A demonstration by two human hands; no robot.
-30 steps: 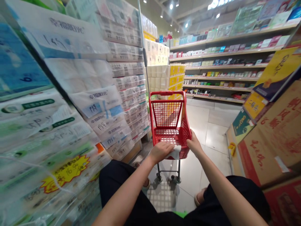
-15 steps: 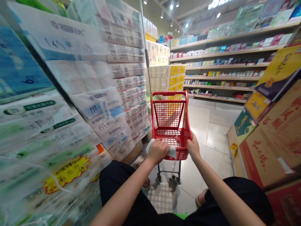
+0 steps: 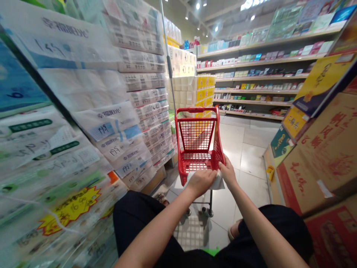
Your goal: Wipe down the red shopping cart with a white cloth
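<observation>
Straight ahead, between my knees, stands a red plastic shopping basket cart [image 3: 198,139] with mesh sides and dark metal legs on wheels. My left hand [image 3: 203,180] is closed over a white cloth [image 3: 219,182], pressing it on the basket's near rim, close to the right corner. Part of the cloth hangs below the fingers; whether it is fabric or paper I cannot tell. At that same corner my right hand [image 3: 227,172] grips the basket's right side, its thumb on the rim. The basket shows nothing inside.
Stacked tissue packs [image 3: 111,130] rise close on the left, behind a thin metal pole [image 3: 169,61]. Cardboard boxes [image 3: 318,149] stand on the right. Shelves [image 3: 251,78] of small boxed goods line the back. Pale floor tiles [image 3: 231,137] run between them.
My left hand has slid to the right along the near rim with the cloth, reaching the corner by my right hand. The right hand keeps its hold on the basket. The view has shifted slightly.
</observation>
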